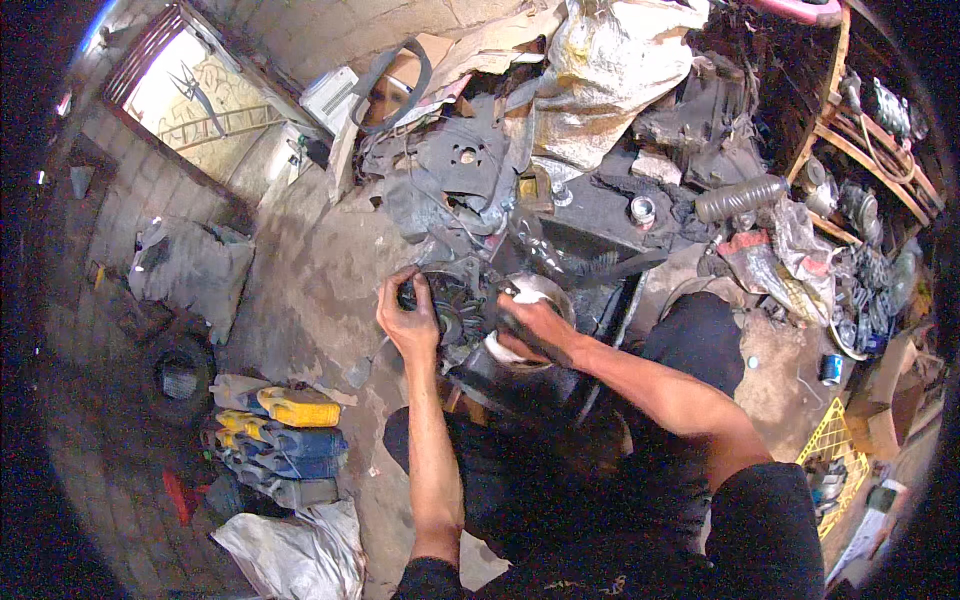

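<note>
In the middle of the head view, my left hand (408,315) has its fingers and thumb curled at the left edge of a dark, greasy round metal part (455,305) with ridges. My right hand (538,328) is closed over a round metal bowl (560,296), just right of that part. White patches show inside the bowl on both sides of the hand. Whatever the right fingers grip is dark and hidden. Both things sit low before me, between my knees.
A dark box-like bench (600,225) stands ahead with a small can (642,210) on it. A plastic bottle (740,198) and a white sack (605,80) lie beyond. Yellow and blue jugs (300,406) and a tyre (178,378) are at left; a yellow crate (838,455) is at right.
</note>
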A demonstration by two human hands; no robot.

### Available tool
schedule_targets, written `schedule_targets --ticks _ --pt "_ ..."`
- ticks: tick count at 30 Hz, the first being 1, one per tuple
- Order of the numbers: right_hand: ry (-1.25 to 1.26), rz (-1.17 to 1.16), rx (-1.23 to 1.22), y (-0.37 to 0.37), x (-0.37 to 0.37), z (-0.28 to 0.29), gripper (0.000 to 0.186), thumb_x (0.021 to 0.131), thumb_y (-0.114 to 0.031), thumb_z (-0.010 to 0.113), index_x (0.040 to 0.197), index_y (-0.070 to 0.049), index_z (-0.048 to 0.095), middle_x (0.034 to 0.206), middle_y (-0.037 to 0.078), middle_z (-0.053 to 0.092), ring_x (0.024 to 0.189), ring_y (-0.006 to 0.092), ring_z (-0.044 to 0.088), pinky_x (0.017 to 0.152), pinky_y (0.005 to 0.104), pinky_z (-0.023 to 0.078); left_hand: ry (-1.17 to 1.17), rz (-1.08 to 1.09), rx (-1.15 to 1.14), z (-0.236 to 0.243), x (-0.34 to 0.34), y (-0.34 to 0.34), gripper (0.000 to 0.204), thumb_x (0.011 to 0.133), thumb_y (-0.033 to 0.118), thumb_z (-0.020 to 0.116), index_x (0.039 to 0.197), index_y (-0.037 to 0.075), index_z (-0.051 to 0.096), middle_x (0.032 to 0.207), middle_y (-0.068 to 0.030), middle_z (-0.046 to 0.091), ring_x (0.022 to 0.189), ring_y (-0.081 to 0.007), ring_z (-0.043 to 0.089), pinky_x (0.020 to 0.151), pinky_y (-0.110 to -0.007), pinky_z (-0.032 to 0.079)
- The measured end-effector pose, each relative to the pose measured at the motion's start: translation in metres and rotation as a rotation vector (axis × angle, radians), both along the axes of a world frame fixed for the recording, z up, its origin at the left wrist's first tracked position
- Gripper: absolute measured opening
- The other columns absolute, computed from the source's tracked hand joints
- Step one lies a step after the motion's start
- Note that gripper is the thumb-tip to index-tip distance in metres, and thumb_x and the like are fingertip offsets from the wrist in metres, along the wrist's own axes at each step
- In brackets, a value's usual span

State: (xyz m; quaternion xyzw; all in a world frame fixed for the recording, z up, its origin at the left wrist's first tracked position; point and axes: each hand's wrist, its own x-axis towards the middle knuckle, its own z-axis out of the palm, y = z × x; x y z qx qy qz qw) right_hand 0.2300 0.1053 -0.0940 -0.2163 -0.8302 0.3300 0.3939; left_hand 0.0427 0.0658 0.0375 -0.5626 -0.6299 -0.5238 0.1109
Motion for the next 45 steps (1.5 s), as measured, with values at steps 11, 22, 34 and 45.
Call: schedule_targets --ticks 11,22,34,45 --pt "0.096 -0.01 -0.191 -0.009 -0.004 0.01 0.055 0.086 -0.018 0.065 0.135 -0.005 0.043 0.105 0.022 0.066 0.103 0.0295 0.062 0.091 0.0438 0.045 -0.025 0.064 0.0 0.002 0.008 0.001 0.007 0.082 0.005 0.067 0.086 0.0 0.063 0.088 -0.0137 0.068 0.083 -0.0294 0.064 0.079 -0.038 0.049" --pt "0.278 -0.187 -0.198 -0.001 -0.003 0.061 0.037 0.079 -0.016 0.063 0.113 -0.006 0.052 0.083 0.02 0.062 0.079 0.0378 0.064 0.071 0.0434 0.049 -0.029 0.023 0.03 -0.003 0.001 0.0 0.009 0.08 0.003 0.067 0.086 -0.001 0.062 0.085 -0.0147 0.066 0.081 -0.0319 0.062 0.076 -0.039 0.047" --pt "0.092 0.025 -0.135 0.02 0.016 0.079 0.058 0.08 -0.016 0.068 0.129 0.001 0.043 0.088 0.023 0.064 0.083 0.0412 0.064 0.074 0.0441 0.051 -0.029 0.039 0.006 -0.005 -0.003 -0.002 0.009 0.08 0.005 0.067 0.087 0.0 0.063 0.087 -0.0132 0.066 0.084 -0.0294 0.063 0.079 -0.037 0.048" --pt "0.173 -0.354 -0.106 0.029 -0.006 0.038 0.044 0.081 -0.018 0.064 0.121 -0.005 0.052 0.093 0.015 0.061 0.086 0.025 0.059 0.073 0.0394 0.047 0.013 0.026 0.0 -0.002 -0.004 0.001 0.009 0.084 0.004 0.064 0.092 0.0 0.066 0.094 -0.0131 0.07 0.089 -0.0246 0.066 0.083 -0.035 0.049"
